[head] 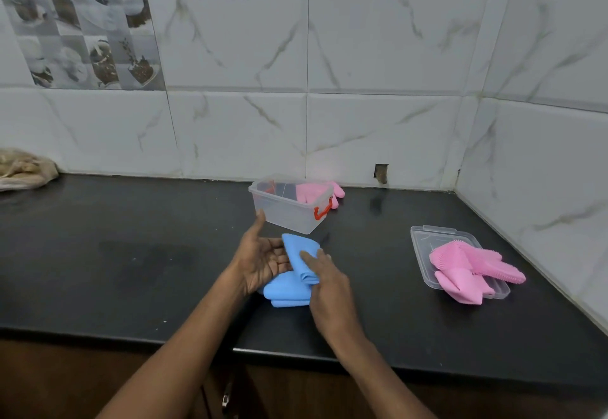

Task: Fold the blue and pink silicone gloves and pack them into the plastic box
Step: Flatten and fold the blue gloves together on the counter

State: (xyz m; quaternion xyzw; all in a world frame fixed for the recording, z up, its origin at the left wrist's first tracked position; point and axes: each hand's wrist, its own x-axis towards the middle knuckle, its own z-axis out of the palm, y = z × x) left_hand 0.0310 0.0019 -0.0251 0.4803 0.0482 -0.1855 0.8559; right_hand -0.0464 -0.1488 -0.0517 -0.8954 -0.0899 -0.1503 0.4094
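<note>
A folded blue glove [301, 255] is held upright between my two hands above the black counter. My left hand [263, 259] cups it from the left, palm open toward it. My right hand [325, 282] pinches its right edge with thumb and fingers. A second blue glove [286, 292] lies folded on the counter just beneath. The clear plastic box [289, 211] with an orange latch stands behind them, empty as far as I can tell. One pink glove [324, 193] lies behind the box. Another pink glove [473, 269] lies on the clear lid [424, 242] at the right.
The black counter [131, 254] ends at a front edge near me and meets tiled walls at the back and right. A beige bag [23, 168] sits at the far left against the wall.
</note>
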